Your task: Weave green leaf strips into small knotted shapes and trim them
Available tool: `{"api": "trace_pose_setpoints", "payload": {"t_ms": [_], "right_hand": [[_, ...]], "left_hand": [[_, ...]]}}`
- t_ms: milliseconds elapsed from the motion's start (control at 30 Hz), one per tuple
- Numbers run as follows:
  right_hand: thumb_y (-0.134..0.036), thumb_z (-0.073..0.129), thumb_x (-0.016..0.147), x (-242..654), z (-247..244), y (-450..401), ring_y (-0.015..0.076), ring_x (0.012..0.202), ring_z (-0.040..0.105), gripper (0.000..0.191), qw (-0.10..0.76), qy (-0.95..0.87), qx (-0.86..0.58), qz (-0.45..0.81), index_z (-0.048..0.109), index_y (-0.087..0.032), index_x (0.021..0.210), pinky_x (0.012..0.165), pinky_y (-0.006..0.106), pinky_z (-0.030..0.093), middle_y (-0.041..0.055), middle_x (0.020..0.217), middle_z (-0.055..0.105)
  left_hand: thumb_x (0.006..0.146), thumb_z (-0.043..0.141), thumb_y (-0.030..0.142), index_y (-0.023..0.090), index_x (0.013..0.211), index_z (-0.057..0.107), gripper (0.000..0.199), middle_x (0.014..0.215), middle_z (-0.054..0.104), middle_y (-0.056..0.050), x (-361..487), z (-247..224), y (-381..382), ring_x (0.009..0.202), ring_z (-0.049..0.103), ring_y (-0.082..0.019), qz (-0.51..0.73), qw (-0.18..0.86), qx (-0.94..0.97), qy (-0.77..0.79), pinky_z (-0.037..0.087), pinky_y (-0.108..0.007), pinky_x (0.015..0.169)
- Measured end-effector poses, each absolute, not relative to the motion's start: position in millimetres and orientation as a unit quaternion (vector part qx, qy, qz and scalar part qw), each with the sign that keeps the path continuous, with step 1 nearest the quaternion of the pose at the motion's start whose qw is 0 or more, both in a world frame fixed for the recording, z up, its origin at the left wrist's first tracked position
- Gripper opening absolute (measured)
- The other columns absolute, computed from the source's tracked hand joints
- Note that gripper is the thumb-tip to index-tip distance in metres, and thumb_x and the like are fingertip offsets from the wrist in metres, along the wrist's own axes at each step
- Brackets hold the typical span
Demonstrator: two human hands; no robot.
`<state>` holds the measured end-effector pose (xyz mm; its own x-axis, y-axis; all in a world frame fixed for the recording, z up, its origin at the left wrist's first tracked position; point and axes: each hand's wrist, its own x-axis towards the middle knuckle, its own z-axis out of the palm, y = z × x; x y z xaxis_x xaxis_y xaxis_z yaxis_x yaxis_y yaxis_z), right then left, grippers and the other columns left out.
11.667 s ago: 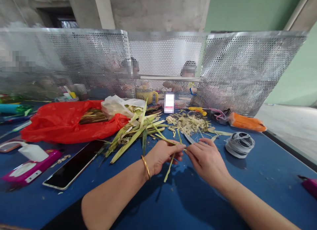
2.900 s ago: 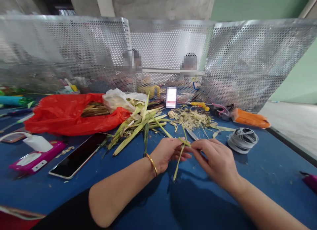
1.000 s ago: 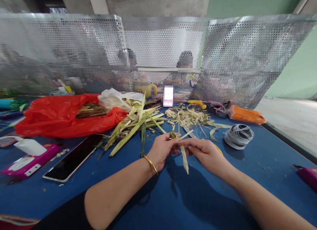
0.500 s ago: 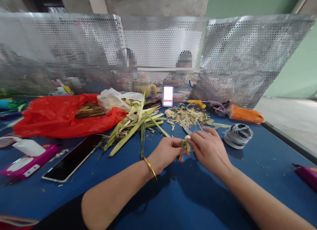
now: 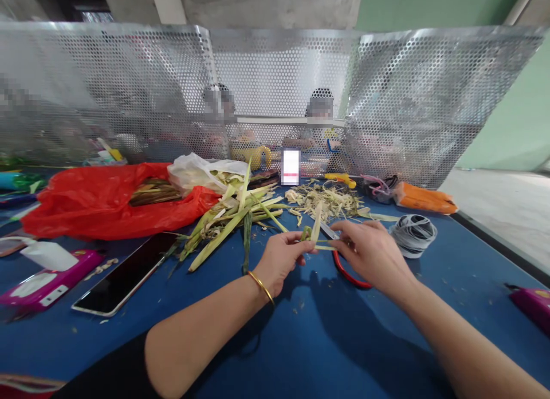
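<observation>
Between thumb and fingers, my left hand [image 5: 283, 256] pinches a small folded green leaf piece [image 5: 306, 234], from which a pale strip [image 5: 317, 222] stands up. A thin strip [image 5: 324, 248] runs sideways from it to my right hand [image 5: 367, 247], whose fingertips are closed on its end. Red-handled scissors [image 5: 350, 275] lie on the blue table under my right hand, their blades partly showing. Beyond my hands is a heap of pale shavings [image 5: 329, 200]. Long green and yellow leaves [image 5: 227, 227] lie to the left of them.
A red plastic bag [image 5: 86, 201], a black phone [image 5: 129, 273] and a magenta device [image 5: 51, 279] are at the left. A roll of grey cord [image 5: 413, 235] and an orange packet [image 5: 423, 198] sit at the right. Behind a perforated metal screen [image 5: 275, 61] are people.
My hands have moved slightly apart, my left hand a little to the left. The pale strip now stands upright, the thin strip is stretched between my hands, and the red scissor handle has come into view.
</observation>
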<state>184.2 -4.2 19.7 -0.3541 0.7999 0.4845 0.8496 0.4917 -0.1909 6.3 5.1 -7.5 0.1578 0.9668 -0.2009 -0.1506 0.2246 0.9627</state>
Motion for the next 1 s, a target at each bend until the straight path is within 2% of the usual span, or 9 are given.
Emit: {"api": "trace_pose_setpoints", "payload": {"t_ms": [100,200,333,500,600,700,800,1000], "right_hand": [[-0.03,0.058,0.083,189,32,-4,0.018,0.072,0.063,0.013,0.32,-0.812,-0.476,0.108,0.067,-0.021,0.083,0.073,0.031,0.044,0.0025,0.074,0.071],[-0.035,0.062,0.078,186,37,-6,0.0176,0.072,0.064,0.016,0.353,-0.776,-0.45,0.266,0.069,-0.021,0.081,0.067,0.028,0.048,0.0023,0.076,0.07],[-0.036,0.06,0.08,175,31,-8,0.0185,0.078,0.062,0.018,0.441,-0.748,-0.413,0.274,0.069,-0.02,0.077,0.07,0.03,0.049,0.0054,0.083,0.068],[-0.04,0.058,0.08,166,15,-7,0.0118,0.053,0.053,0.022,0.453,-0.671,-0.455,0.371,0.062,-0.019,0.081,0.053,0.025,0.046,-0.0005,0.064,0.062],[-0.04,0.063,0.076,169,10,-5,0.0112,0.05,0.05,0.022,0.447,-0.653,-0.487,0.369,0.057,-0.019,0.074,0.049,0.023,0.041,-0.0025,0.059,0.058],[-0.035,0.06,0.077,174,6,-3,0.011,0.05,0.048,0.019,0.393,-0.688,-0.511,0.334,0.057,-0.019,0.067,0.049,0.023,0.039,-0.0043,0.054,0.053],[-0.031,0.057,0.078,177,2,-1,0.0112,0.05,0.048,0.016,0.351,-0.708,-0.53,0.309,0.057,-0.02,0.067,0.05,0.023,0.038,-0.0051,0.053,0.052],[-0.03,0.056,0.08,173,2,-4,0.0118,0.053,0.049,0.018,0.34,-0.727,-0.538,0.257,0.056,-0.019,0.065,0.051,0.023,0.036,-0.0039,0.056,0.053]], "left_hand": [[0.063,0.074,0.025,0.013,0.085,0.069,0.026,0.071,0.068,-0.005,1,-9,10,0.046,0.049,-0.005,0.443,0.645,0.408,0.471,0.028,-0.017,0.041],[0.064,0.073,0.024,0.013,0.084,0.07,0.023,0.07,0.067,-0.004,1,-9,10,0.048,0.05,-0.006,0.431,0.657,0.41,0.464,0.03,-0.017,0.042],[0.065,0.072,0.024,0.012,0.079,0.071,0.019,0.064,0.064,-0.003,5,-8,5,0.046,0.049,-0.006,0.423,0.65,0.444,0.448,0.03,-0.017,0.041],[0.064,0.074,0.027,0.013,0.074,0.072,0.017,0.061,0.063,-0.002,8,-10,3,0.045,0.049,-0.007,0.429,0.624,0.474,0.449,0.034,-0.018,0.043],[0.063,0.074,0.025,0.013,0.075,0.073,0.017,0.061,0.064,-0.003,8,-10,5,0.045,0.05,-0.007,0.442,0.615,0.46,0.464,0.036,-0.018,0.043],[0.064,0.073,0.023,0.013,0.078,0.074,0.017,0.062,0.065,-0.004,9,-10,5,0.045,0.051,-0.007,0.442,0.613,0.456,0.471,0.037,-0.018,0.043],[0.065,0.072,0.021,0.012,0.076,0.073,0.014,0.061,0.065,-0.004,9,-10,4,0.045,0.052,-0.008,0.44,0.609,0.459,0.475,0.038,-0.019,0.043],[0.07,0.066,0.02,0.013,0.077,0.073,0.012,0.061,0.064,-0.002,11,-10,0,0.046,0.051,-0.009,0.435,0.574,0.503,0.478,0.038,-0.02,0.044]]}}
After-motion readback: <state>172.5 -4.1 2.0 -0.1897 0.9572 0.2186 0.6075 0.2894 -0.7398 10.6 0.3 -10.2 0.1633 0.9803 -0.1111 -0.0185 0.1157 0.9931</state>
